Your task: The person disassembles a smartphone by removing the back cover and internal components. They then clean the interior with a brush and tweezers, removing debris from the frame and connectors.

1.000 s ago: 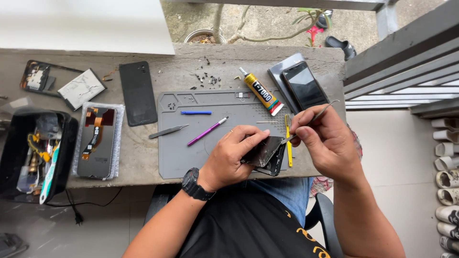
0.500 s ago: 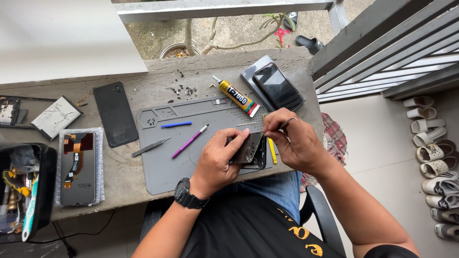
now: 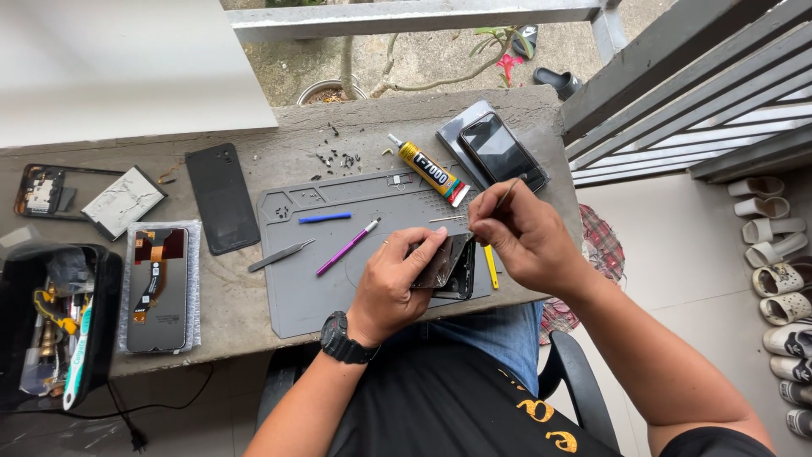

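My left hand [image 3: 396, 279] grips a dark opened phone [image 3: 448, 267] and tilts it up off the grey work mat [image 3: 296, 288]. My right hand [image 3: 518, 237] pinches thin metal tweezers [image 3: 506, 193] right above the phone's top edge. A black watch sits on my left wrist. A yellow pry tool [image 3: 491, 264] lies on the mat under my right hand. The phone's inside is mostly hidden by my fingers.
On the mat lie a purple pen tool [image 3: 348, 246], a blue tool [image 3: 325, 217] and grey tweezers [image 3: 280, 255]. A yellow glue tube [image 3: 427, 169], a second phone [image 3: 499, 151], a black back cover [image 3: 222, 196], a screen part [image 3: 156, 288] and a black toolbox [image 3: 55, 326] surround it.
The camera view has shifted, so the table sits lower and more to the right. My hands stay on the phone; the right hand now holds the tweezers slightly higher.
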